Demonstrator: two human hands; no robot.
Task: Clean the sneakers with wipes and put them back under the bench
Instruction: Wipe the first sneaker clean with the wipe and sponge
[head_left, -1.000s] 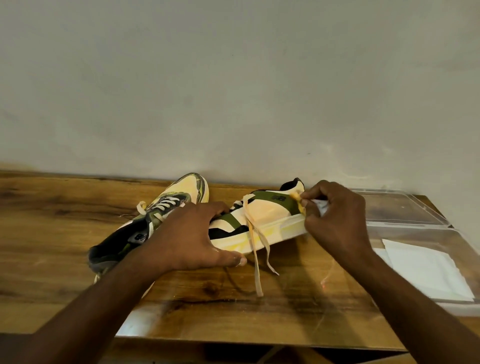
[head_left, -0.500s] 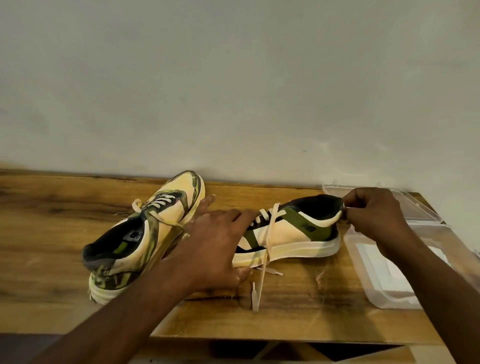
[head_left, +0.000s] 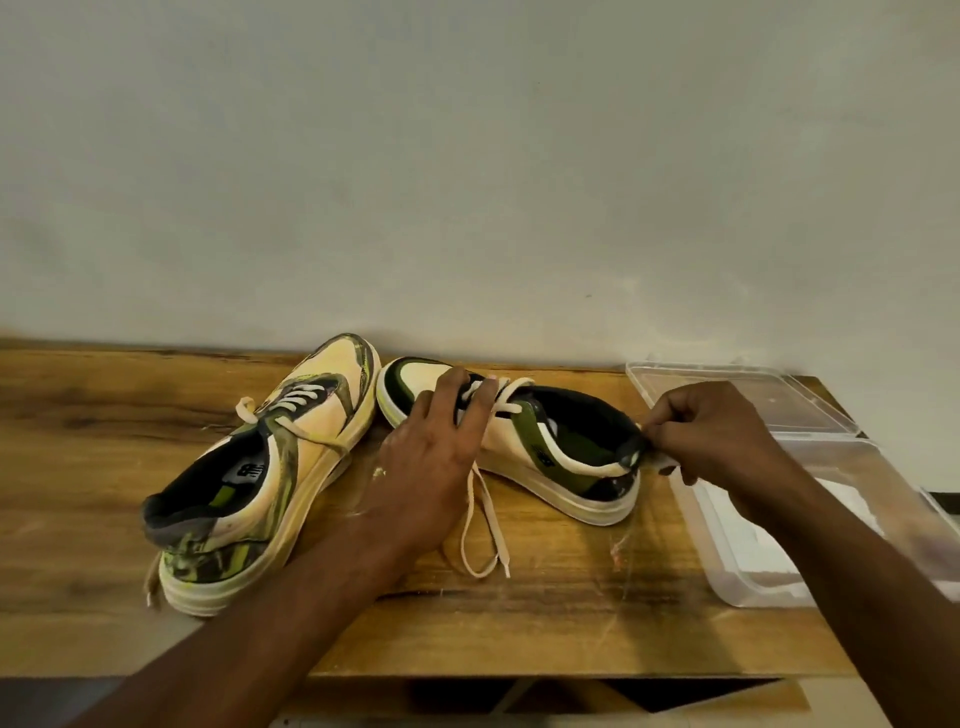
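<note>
Sneakers sit side by side on a wooden bench top (head_left: 78, 467) against a pale wall (head_left: 467, 156), seen from the head camera. With the right-hand sneaker (head_left: 550, 457) as landmark: it lies on its sole, toe angled toward the wall, heel toward the clear plastic container (head_left: 737, 571) just beside it. The left hand (head_left: 431, 467) rests over its forefoot with fingers spread nearly straight, fingertips on the laces and tongue, pressing the shoe down rather than gripping it. The right hand (head_left: 717, 441) is at the heel collar of the same sneaker, fingers curled, pinching a small pale wipe (head_left: 657, 460) against the heel; most of the wipe is hidden by the fingers. Loose laces (head_left: 483, 530) trail from this sneaker toward the bench's near edge. The 2nd sneaker (head_left: 260, 483), streaked green and cream, stands just left of it, the 2 toes close together near the wall. White wipes (head_left: 727, 519) lie inside the container, its lid (head_left: 727, 395) behind it.
</note>
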